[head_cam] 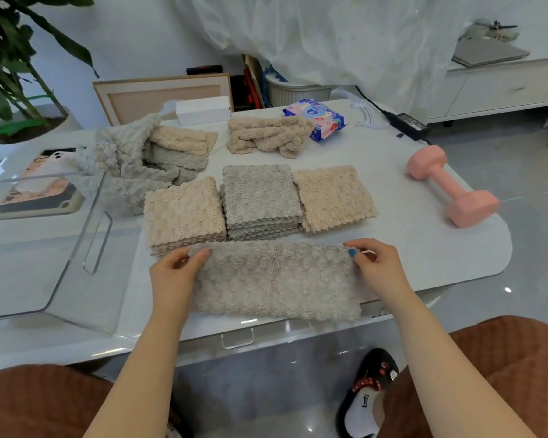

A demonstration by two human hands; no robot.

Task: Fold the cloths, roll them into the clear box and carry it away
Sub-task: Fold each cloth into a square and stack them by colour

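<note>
Pinching both far corners of a long grey cloth, folded to a strip and lying flat along the near edge of the white table. Gripping its left corner with the left hand, thumb and curled fingers closing on the pile; gripping its right corner with the right hand in the same pinch. Showing, just beyond the strip, three folded piles side by side: left beige stack, grey stack, right beige stack. Showing, farther back, a loose heap of grey and beige cloths and a crumpled beige cloth. Showing the clear box at the table's left, near the left hand, with a phone seen through its wall. Showing a pink dumbbell at the right, well apart from the cloths.
</note>
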